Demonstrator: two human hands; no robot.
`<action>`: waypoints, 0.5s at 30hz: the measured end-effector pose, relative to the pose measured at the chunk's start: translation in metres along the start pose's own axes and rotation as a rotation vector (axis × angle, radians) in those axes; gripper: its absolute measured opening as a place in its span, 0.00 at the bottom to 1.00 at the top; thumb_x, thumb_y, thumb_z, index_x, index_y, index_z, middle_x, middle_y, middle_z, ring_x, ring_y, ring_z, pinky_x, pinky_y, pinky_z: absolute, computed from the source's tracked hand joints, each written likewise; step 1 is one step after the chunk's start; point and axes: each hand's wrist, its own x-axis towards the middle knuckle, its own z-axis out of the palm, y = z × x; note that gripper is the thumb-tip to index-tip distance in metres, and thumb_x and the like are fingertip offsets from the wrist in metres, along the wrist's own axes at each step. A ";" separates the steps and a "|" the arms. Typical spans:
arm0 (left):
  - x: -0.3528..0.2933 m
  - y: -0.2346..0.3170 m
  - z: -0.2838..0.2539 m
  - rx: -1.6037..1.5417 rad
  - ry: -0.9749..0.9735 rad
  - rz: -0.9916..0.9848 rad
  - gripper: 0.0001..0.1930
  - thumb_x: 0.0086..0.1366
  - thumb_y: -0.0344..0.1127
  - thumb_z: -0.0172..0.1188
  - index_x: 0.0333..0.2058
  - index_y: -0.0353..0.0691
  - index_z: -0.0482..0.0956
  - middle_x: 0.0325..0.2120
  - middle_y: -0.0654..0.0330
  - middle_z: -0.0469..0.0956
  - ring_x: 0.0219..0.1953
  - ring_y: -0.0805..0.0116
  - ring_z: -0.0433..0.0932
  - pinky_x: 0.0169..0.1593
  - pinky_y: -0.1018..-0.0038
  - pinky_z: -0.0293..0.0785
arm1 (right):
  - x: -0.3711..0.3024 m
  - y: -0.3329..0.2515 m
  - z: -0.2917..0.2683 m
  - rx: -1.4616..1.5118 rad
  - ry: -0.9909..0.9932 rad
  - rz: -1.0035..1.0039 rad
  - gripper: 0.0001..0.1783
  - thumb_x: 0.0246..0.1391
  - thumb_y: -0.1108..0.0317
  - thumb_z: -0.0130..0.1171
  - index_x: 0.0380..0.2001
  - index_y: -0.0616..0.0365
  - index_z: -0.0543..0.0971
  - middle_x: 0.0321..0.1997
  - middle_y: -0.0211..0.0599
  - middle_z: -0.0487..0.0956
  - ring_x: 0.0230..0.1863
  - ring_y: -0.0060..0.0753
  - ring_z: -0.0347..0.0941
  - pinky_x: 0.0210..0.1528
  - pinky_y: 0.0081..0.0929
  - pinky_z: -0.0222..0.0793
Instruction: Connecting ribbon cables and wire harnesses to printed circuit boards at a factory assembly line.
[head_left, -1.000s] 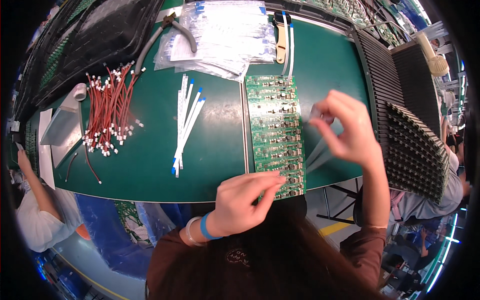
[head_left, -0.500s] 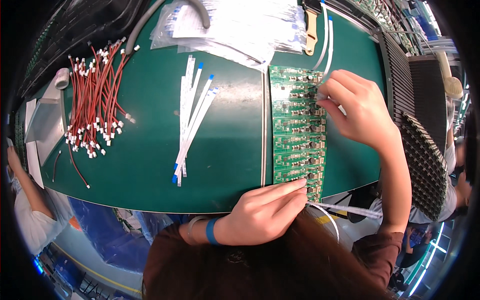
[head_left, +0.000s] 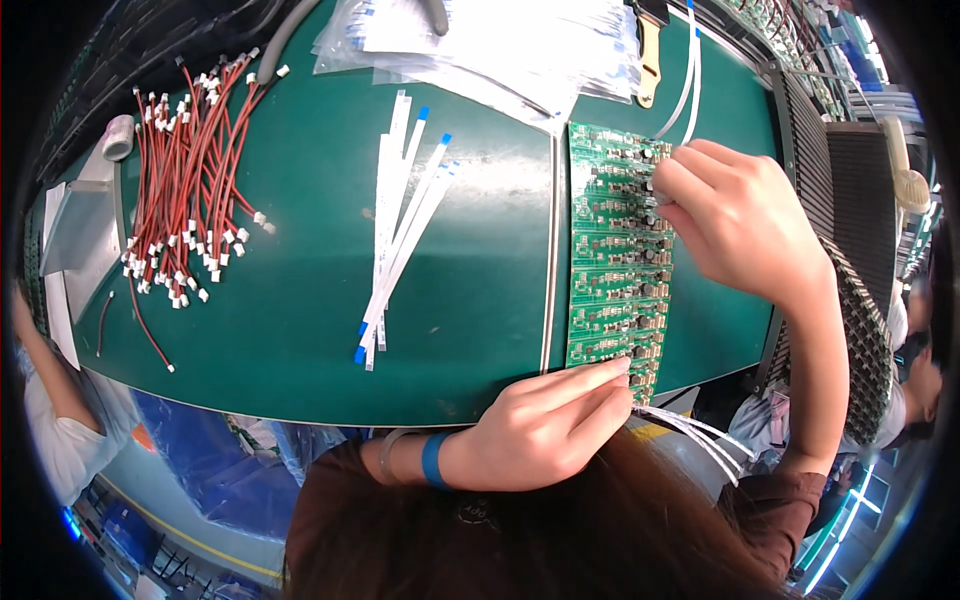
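A long green panel of circuit boards (head_left: 590, 290) lies near the right side of the table, with rows of small parts along its right half. My left hand (head_left: 555, 420) grips the panel's near end, fingers closed and pressed together over it. At the panel's right edge, toward the far end, my right hand (head_left: 740, 215) is closed in a pinch against the parts. What its fingertips hold is hidden. White flat cables (head_left: 692, 75) with blue ends run up beyond that hand. More white cables (head_left: 700, 440) hang from the panel's near end.
Loose flat cables (head_left: 405, 240) lie mid-table. Left of them is a heap of red wire leads (head_left: 195, 190) with white connectors. Plastic bags of cables (head_left: 500, 50) and a watch strap (head_left: 649, 65) lie at the back. Black ribbed racks (head_left: 860, 190) stand at the right.
The view has shifted, so the table's things appear farther right. The white cables at the panel's near end have swung and spread downward. Both hands keep about the same places on the panel.
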 end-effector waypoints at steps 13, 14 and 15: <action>0.000 -0.001 0.000 0.001 0.006 0.002 0.08 0.43 0.20 0.59 0.26 0.26 0.74 0.25 0.49 0.76 0.35 0.61 0.78 0.35 0.73 0.77 | 0.003 0.005 0.005 0.109 -0.014 -0.027 0.05 0.34 0.75 0.51 0.18 0.60 0.66 0.17 0.37 0.68 0.22 0.43 0.69 0.22 0.35 0.65; 0.000 0.000 0.000 0.002 0.007 0.002 0.08 0.43 0.20 0.59 0.26 0.26 0.74 0.25 0.49 0.76 0.35 0.61 0.78 0.35 0.73 0.77 | 0.004 0.006 0.006 0.138 -0.013 -0.038 0.06 0.33 0.76 0.51 0.18 0.61 0.66 0.17 0.38 0.68 0.22 0.45 0.69 0.23 0.35 0.64; 0.000 0.000 0.000 0.001 0.009 0.003 0.07 0.43 0.20 0.59 0.26 0.26 0.74 0.25 0.49 0.76 0.35 0.61 0.78 0.35 0.73 0.77 | 0.004 0.007 0.007 0.166 -0.012 -0.049 0.06 0.33 0.76 0.51 0.18 0.62 0.65 0.17 0.39 0.67 0.22 0.46 0.68 0.23 0.36 0.64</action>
